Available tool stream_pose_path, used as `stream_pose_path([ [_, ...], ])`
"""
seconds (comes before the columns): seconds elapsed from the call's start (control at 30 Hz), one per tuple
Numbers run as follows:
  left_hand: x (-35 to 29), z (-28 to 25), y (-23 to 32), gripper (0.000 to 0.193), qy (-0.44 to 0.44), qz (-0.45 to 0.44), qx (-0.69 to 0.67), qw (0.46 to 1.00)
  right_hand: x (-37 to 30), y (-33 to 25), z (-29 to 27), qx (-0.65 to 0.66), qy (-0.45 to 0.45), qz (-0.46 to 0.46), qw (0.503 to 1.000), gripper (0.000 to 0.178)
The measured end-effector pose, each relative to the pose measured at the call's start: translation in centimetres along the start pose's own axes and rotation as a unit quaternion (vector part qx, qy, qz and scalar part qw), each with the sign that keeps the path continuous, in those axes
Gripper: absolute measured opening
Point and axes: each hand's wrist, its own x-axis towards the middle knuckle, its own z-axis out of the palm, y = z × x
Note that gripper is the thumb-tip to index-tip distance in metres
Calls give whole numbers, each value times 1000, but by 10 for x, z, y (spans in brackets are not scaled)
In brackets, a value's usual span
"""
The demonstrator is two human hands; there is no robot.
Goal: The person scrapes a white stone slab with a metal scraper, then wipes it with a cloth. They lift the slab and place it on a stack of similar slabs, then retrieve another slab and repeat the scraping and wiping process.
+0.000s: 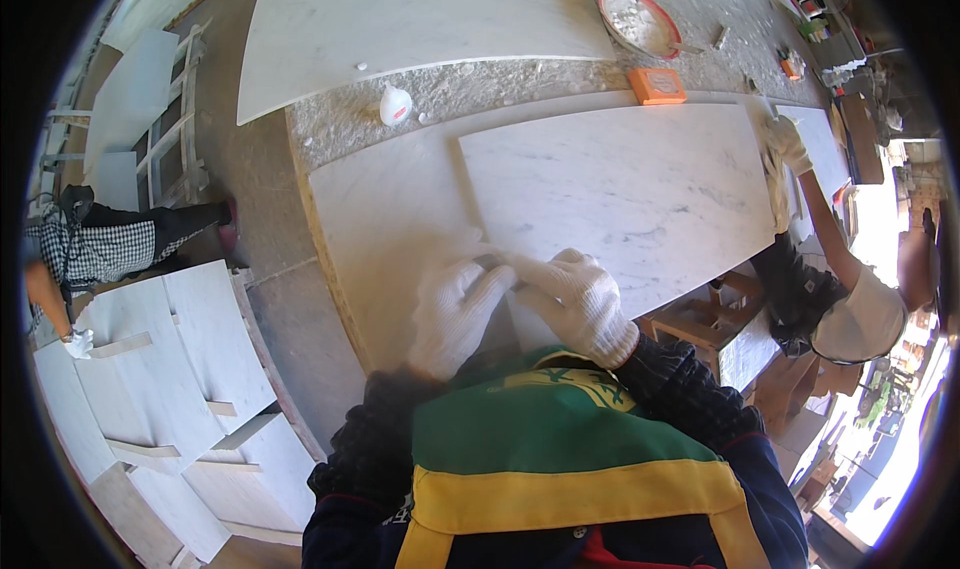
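The upper marble slab (620, 194) lies flat on the lower slab (375, 209), probably for broad support, while the left hand (455, 314) and right hand (585, 304) meet by its near left corner, perhaps for close control, fingers bent, though whether they clamp anything I cannot tell

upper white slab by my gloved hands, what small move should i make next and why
Perhaps draw the left hand slightly aside to check the near left corner of the upper white slab: the left hand and right hand meet there, hiding that corner, and anything they pinch can't be made out.
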Motion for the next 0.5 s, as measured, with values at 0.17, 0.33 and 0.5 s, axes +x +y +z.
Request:
stream_pose_path([
  [0.17,3,-5,-6,37,37,102,234,966,5,19,0,2,25,124,992,41],
  [0.33,3,4,-17,72,25,139,379,915,24,39,-3,-52,30,79,995,42],
  [0.5,3,9,-28,76,40,140,379,914,36,38,-3,-119,-15,102,988,40],
])
